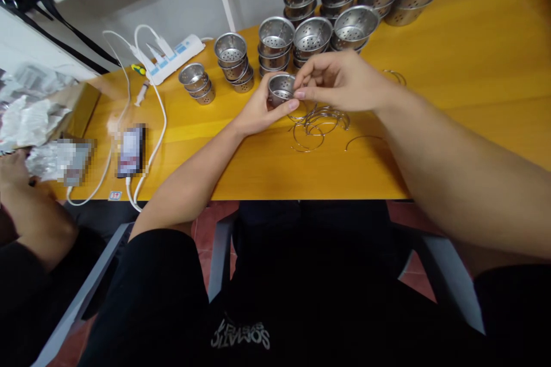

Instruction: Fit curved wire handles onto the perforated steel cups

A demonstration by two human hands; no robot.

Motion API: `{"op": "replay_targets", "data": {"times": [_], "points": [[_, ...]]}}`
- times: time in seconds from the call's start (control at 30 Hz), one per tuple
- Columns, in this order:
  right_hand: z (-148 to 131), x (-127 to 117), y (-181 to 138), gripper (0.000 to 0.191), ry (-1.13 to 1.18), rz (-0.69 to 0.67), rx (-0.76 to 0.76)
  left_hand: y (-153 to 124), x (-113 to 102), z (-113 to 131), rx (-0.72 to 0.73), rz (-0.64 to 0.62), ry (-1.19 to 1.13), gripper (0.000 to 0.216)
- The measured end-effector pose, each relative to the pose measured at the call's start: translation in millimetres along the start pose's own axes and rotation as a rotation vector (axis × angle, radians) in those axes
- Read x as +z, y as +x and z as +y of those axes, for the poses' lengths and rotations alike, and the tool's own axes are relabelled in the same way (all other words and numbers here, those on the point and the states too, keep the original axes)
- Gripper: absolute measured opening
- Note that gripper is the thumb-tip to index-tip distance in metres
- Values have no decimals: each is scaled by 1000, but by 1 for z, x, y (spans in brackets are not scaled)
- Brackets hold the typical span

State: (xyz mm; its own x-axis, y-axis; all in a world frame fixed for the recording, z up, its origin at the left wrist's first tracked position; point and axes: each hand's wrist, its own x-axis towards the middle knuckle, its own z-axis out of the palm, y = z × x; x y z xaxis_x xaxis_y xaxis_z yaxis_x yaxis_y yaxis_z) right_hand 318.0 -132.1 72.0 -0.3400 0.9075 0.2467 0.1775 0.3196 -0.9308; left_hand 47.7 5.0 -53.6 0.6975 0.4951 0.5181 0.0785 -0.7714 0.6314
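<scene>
Head view gives me both hands meeting over the middle of the yellow tabletop [451, 69]. The left hand [260, 109] has its grip wrapped around one small perforated cup [280, 89], thumb along the near side, mouth tilted up toward me and held just clear of the wood. The right hand [340, 80] comes in from the right, its grip pinched together on the cup's right rim. I cannot tell whether a wire sits between those fingertips.

So the cup lies directly left of the right grip and touches it. A tangle of wire loops [316, 123] lies on the tabletop just near of both hands, closer to the right one.

The loops overlap too much to count. One wire arc [364, 140] lies apart to their right. I count one cup in hand, five stacks of cups [275, 46] in the nearer row and about four taller stacks behind them, partly cut off by the frame.

At far left are a power strip [172, 57], a phone [131, 149] and another person's hand [12, 172].
</scene>
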Motion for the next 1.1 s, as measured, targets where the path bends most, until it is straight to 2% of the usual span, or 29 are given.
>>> {"op": "replay_targets", "data": {"times": [0.17,0.33,0.5,0.77,0.9,1.03,1.1], "points": [[-3,2,-2,74,-6,13,12,0,3,3,30,5,18,124],[0,1,-3,67,24,40,93,1,2,2,9,-8,-31,118],[-3,5,-2,74,-13,24,90,1,1,-1,-35,-39,-84,117],[6,1,-1,76,34,7,71,0,5,-2,57,6,68,118],[15,0,1,76,-98,15,-32,-3,3,5,31,11,113,114],[21,-2,2,72,-313,136,-162,-5,-3,7,-12,24,146,115],[21,-3,2,65,-395,155,-216,-5,-5,4,-28,43,168,116]]}}
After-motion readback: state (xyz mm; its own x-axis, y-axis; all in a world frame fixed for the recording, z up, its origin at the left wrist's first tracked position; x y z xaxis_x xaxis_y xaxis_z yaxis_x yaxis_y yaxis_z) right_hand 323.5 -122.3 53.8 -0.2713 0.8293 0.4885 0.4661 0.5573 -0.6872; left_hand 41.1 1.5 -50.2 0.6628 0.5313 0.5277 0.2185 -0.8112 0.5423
